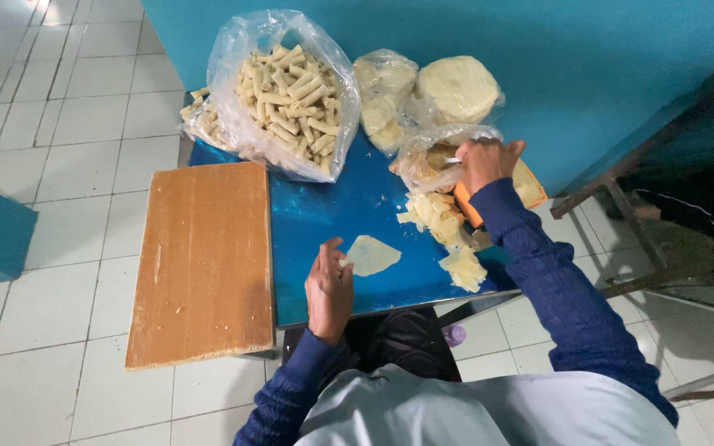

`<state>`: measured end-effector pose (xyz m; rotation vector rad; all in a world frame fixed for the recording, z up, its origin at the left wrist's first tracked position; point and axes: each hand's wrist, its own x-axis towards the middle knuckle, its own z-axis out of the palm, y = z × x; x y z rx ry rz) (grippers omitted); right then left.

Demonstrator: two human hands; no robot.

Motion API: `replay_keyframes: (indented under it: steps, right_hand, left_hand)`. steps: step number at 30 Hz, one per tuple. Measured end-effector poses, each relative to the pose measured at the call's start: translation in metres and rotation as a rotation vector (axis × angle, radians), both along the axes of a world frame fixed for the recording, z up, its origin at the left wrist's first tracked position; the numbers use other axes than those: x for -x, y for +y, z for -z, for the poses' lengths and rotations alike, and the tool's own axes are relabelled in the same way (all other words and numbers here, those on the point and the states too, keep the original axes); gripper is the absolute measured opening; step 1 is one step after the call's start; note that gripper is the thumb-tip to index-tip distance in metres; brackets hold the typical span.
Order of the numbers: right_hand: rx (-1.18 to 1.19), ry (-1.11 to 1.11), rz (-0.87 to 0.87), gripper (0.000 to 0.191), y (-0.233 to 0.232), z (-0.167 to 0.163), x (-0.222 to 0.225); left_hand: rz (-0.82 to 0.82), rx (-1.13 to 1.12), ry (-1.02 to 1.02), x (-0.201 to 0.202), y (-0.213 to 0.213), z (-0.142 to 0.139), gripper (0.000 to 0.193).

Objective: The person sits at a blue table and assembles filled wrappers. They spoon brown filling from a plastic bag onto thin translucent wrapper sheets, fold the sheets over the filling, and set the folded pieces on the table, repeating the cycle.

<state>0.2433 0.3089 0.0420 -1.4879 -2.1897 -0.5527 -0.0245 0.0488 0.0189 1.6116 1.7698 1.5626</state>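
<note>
Centre frame: left hand [329, 291], fingers loosely curled, touches pale dough wrapper [371, 254] on blue table [324, 219]. Upper right: right hand [483, 161] closed on utensil [454, 160] w/ bagged filling [427, 161]; rolls bag [284, 91] upper centre.

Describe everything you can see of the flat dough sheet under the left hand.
The dough sheet is a thin, pale cream piece, roughly triangular with rounded corners, and looks soft and floury. It lies flat and unrolled, with no filling visible on it, on the blue tabletop, near the front edge and right of the wooden board. The left hand touches its left edge with thumb and fingertips. It lies apart from the stacked dough pieces further right.
</note>
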Motion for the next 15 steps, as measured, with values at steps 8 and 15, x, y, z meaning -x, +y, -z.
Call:
replay_keyframes:
  steps: [8,15]
  right_hand:
    - [0.185,0.356,-0.031,0.007,0.002,0.007,-0.022]
    - [0.243,0.517,-0.143,0.009,-0.031,-0.035,-0.040]
  left_hand:
    - [0.011,-0.018,0.016,0.000,-0.002,-0.001,0.047]
    - [0.024,-0.010,-0.017,0.001,-0.002,-0.001,0.049]
